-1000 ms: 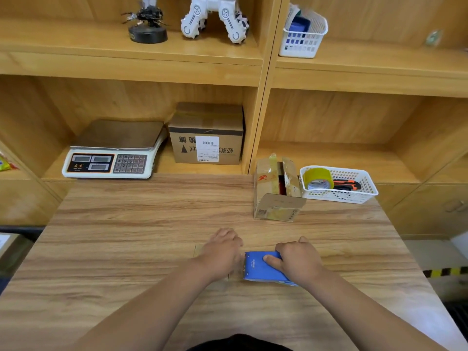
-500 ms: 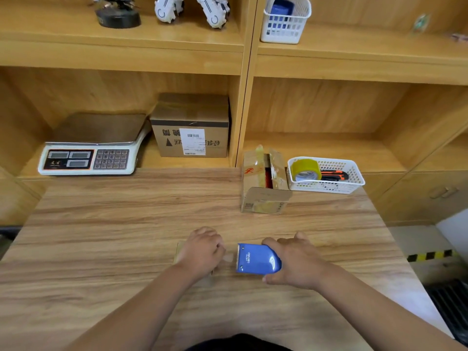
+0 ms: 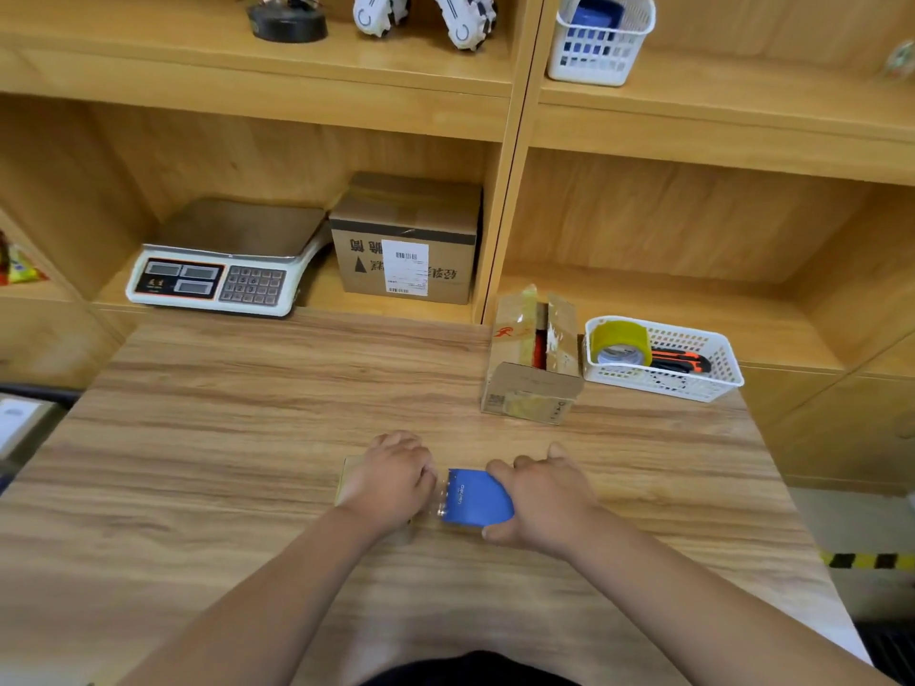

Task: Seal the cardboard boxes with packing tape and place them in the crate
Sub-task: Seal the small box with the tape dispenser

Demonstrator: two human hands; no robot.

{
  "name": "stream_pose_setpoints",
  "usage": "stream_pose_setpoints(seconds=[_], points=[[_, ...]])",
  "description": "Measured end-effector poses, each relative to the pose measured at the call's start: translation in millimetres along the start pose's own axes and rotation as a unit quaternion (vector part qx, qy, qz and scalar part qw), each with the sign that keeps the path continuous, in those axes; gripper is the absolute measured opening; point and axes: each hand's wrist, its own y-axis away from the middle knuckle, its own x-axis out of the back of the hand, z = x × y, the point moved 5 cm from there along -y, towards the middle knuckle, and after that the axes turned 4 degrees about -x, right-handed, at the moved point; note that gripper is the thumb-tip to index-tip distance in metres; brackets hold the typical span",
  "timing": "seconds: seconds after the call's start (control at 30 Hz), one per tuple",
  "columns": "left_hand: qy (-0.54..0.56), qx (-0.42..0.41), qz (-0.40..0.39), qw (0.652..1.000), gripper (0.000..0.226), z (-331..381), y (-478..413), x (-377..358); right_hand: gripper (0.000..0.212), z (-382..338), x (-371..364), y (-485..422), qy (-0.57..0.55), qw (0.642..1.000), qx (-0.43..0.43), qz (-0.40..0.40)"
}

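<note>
Blue tape dispenser (image 3: 474, 497) clamped in your right hand (image 3: 544, 502), your left hand (image 3: 391, 480) just left of it, fingers curled over a flat cardboard box (image 3: 347, 480), near middle of the worktop (image 3: 237, 438).

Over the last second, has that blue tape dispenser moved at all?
Yes, slightly: the blue tape dispenser has slid left toward the left hand, judged against the open cardboard box behind it.

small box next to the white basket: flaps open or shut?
Open. The small cardboard box stands with its two top flaps raised and apart, and red contents show in the gap between them.
</note>
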Motion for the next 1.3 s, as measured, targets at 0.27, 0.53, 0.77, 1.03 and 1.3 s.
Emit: stream_pose_setpoints(seconds=[0.27, 0.53, 0.77, 1.03, 1.3], points=[[-0.026, 0.002, 0.024, 0.999, 0.020, 4.2, 3.6, 0.1, 0.057, -15.6, 3.5, -10.9, 0.026, 0.999, -0.017, -0.032], [-0.006, 0.016, 0.033, 0.999, 0.019, 5.7, 4.7, 2.6, 0.056, -27.7, 9.9, -24.7, 0.026, 0.997, -0.024, -0.062], [-0.002, 0.030, 0.019, 0.999, 0.020, 6.7, 3.4, 2.2, 0.047, -25.7, 11.7, -28.0, 0.002, 0.994, -0.043, -0.097], [0.019, 0.036, 0.022, 0.999, 0.020, 7.4, 7.6, 6.6, 0.057, 20.3, -9.4, -26.9, 0.032, 0.994, -0.084, -0.063], [0.090, 0.051, 0.021, 0.994, 0.016, -0.3, 5.7, 6.7, 0.072, 52.7, -73.8, -5.5, 0.042, 0.995, -0.089, -0.029]])
